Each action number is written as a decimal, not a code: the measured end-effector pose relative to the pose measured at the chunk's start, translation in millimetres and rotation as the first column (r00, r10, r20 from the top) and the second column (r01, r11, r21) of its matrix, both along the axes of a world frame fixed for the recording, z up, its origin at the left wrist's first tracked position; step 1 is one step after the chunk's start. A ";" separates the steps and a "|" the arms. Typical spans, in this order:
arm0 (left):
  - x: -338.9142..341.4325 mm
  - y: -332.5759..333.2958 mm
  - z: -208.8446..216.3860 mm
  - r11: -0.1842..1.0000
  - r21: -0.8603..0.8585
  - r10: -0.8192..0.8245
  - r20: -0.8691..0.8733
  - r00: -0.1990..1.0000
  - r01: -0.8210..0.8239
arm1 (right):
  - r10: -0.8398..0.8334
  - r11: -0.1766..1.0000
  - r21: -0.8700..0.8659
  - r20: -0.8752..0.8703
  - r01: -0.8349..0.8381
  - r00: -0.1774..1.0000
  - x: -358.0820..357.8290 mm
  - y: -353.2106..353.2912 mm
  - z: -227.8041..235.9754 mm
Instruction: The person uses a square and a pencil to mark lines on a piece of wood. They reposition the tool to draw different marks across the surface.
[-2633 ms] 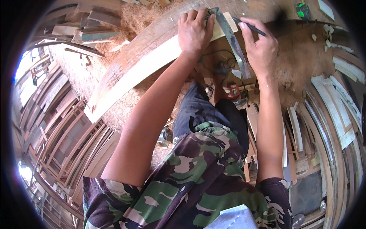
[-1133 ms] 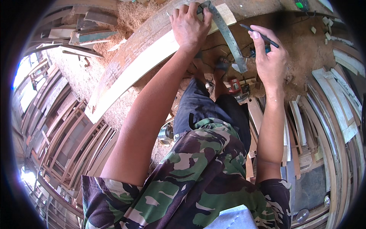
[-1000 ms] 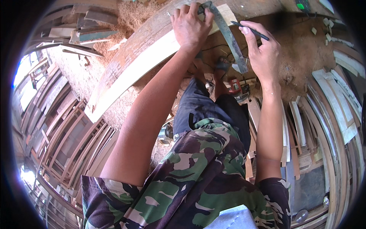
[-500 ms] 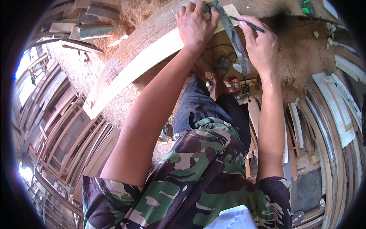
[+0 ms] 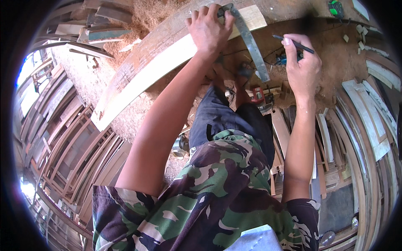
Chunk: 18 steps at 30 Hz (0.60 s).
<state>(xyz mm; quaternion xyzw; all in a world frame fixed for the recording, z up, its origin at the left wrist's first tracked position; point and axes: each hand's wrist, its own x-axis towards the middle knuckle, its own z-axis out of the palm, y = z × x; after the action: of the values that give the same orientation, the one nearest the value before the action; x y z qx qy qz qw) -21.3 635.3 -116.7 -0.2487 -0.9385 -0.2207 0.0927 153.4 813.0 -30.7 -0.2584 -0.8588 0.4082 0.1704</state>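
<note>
A pale, long board (image 5: pixel 167 56) lies along the near edge of a worn wooden bench (image 5: pixel 161 39). My left hand (image 5: pixel 210 31) is closed around the dark stock of a carpenter's square at the board's right part. The square's metal blade (image 5: pixel 251 46) crosses the board and juts out past its near edge towards me. Off to the right of the blade, my right hand (image 5: pixel 305 71) pinches a dark pencil (image 5: pixel 302 47), its tip pointing left and apart from the board.
A green and black tape measure (image 5: pixel 335 9) rests at the bench's far right. Below the bench are a red power tool (image 5: pixel 258 95) and a blue tool (image 5: pixel 284 58) on the floor. Stacked timber (image 5: pixel 71 154) fills the left side, with more planks (image 5: pixel 364 108) at right.
My right hand, with the pencil, has moved right and nearer to me, away from the board. The square and my left hand have shifted left, baring more of the board's right end.
</note>
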 end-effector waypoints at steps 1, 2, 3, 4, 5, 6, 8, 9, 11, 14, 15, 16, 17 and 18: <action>-0.9 -8.3 -2.6 1.000 -0.005 0.004 -0.031 1.000 -0.005 | -0.009 0.999 -0.033 -0.005 0.009 1.000 4.9 0.6 -0.6; -1.7 -17.0 -5.1 1.000 -0.001 -0.004 -0.036 0.999 0.004 | -0.018 0.998 -0.066 -0.009 0.018 1.000 9.2 1.2 -1.4; -2.3 -22.4 -6.6 1.000 0.005 -0.005 -0.031 1.000 0.005 | -0.027 0.995 -0.099 -0.012 0.025 1.000 13.2 1.1 -3.2; -3.7 -26.7 -8.5 1.000 0.010 -0.005 -0.026 1.000 0.005 | -0.040 0.990 -0.135 -0.033 0.035 0.999 14.8 -0.5 -6.3; -3.9 -30.2 -10.7 1.000 0.016 -0.004 -0.021 1.000 0.004 | -0.038 0.990 -0.137 -0.025 0.034 0.999 16.6 -1.4 -7.3; -3.0 -30.8 -9.0 1.000 0.013 -0.001 -0.009 1.000 0.001 | -0.035 0.990 -0.138 -0.016 0.033 0.999 17.6 -2.5 -7.0; -3.1 -30.6 -6.2 1.000 0.006 0.006 0.015 1.000 -0.006 | -0.030 0.989 -0.142 -0.009 0.028 1.000 18.4 -5.9 -6.8; -2.5 -28.1 1.3 1.000 -0.005 0.005 0.064 0.998 -0.004 | -0.031 0.989 -0.145 -0.011 0.029 0.999 18.3 -7.6 -6.8; 0.1 -24.0 19.0 1.000 -0.027 0.002 0.163 0.987 0.002 | -0.038 0.988 -0.152 -0.015 0.036 0.999 16.5 -11.2 -6.9; -0.8 -26.3 18.9 1.000 0.008 -0.027 0.108 0.994 0.026 | -0.038 0.986 -0.161 -0.031 0.033 0.999 11.8 -16.9 -4.7; -1.5 -26.9 18.6 1.000 0.006 -0.029 0.107 0.994 0.029 | -0.038 0.986 -0.165 -0.038 0.031 0.999 9.9 -18.2 -5.7; -2.4 -27.4 18.3 0.999 0.004 -0.032 0.106 0.994 0.032 | -0.038 0.985 -0.170 -0.044 0.030 0.998 8.2 -19.4 -6.6; -3.1 -27.9 18.2 0.999 0.002 -0.035 0.105 0.994 0.035 | -0.035 0.985 -0.170 -0.040 0.028 0.999 6.5 -20.5 -6.7; -3.2 -27.6 17.5 0.999 -0.003 -0.034 0.100 0.994 0.034 | -0.033 0.985 -0.169 -0.036 0.027 0.999 5.1 -20.9 -6.6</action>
<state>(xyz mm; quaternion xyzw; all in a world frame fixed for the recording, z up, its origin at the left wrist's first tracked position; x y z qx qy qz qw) -24.5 607.7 -99.2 -0.2537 -0.9381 -0.2321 0.0414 158.5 792.1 -37.3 -0.2769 -0.8138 0.4816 0.1704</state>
